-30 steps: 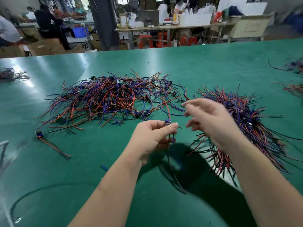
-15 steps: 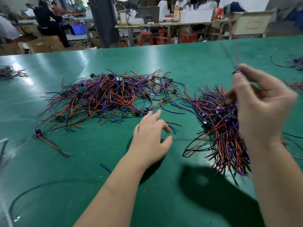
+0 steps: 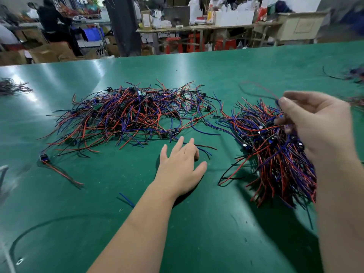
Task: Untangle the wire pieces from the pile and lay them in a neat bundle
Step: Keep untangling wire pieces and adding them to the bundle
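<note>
A thin wire piece with a small blue connector at its near end (image 3: 259, 89) is pinched between the thumb and forefinger of the right hand (image 3: 317, 125), held in the air above the far part of the bundle. It is blurred; its long axis runs from the fingertips away and to the left, its free ends pointing toward the far left. Below that hand lies the bundle of red, blue and black wire pieces (image 3: 279, 160), its strands running roughly near-to-far, loose tips fanned toward the near edge and small black parts clustered at its far-left side. Left of the bundle, apart from it across a narrow strip of bare mat, sprawls the tangled pile of red, blue and black wires (image 3: 126, 117), strands pointing every way. The left hand (image 3: 181, 166) rests palm down on the green table mat (image 3: 197, 233) between pile and bundle, fingers spread and released, fingertips touching a stray wire at the pile's near-right fringe. One lone piece with a blue connector (image 3: 59, 168) lies off the pile's near-left corner. Open mat stretches near of both heaps.
</note>
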`<state>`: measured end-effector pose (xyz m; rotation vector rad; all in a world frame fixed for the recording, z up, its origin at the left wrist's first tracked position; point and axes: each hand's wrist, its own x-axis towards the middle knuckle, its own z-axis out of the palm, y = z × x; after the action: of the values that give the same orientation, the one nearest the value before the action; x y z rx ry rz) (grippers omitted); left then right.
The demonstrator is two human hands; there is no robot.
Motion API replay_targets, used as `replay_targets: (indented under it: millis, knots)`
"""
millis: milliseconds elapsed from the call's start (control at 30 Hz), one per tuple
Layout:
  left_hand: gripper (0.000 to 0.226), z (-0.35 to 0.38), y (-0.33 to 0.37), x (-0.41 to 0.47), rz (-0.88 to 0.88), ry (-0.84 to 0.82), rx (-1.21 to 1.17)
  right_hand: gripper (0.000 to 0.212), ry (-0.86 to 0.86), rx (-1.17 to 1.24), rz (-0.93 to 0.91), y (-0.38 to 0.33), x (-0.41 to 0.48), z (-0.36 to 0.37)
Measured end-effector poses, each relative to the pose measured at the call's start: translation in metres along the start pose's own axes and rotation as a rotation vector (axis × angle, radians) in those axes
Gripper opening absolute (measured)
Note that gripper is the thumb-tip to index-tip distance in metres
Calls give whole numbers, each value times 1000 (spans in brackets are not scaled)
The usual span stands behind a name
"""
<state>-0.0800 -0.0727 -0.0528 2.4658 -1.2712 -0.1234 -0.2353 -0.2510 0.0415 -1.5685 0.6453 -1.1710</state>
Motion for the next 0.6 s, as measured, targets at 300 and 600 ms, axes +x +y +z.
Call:
replay_targets:
  millis: [300,600]
  knots:
    - [17,-11,1,-2,41,160,-184,18,278,-334,-216,1,4,-8]
    - [30,-23,7,-11,66,183,-182,18,76,-702,-254,-4,-9,7]
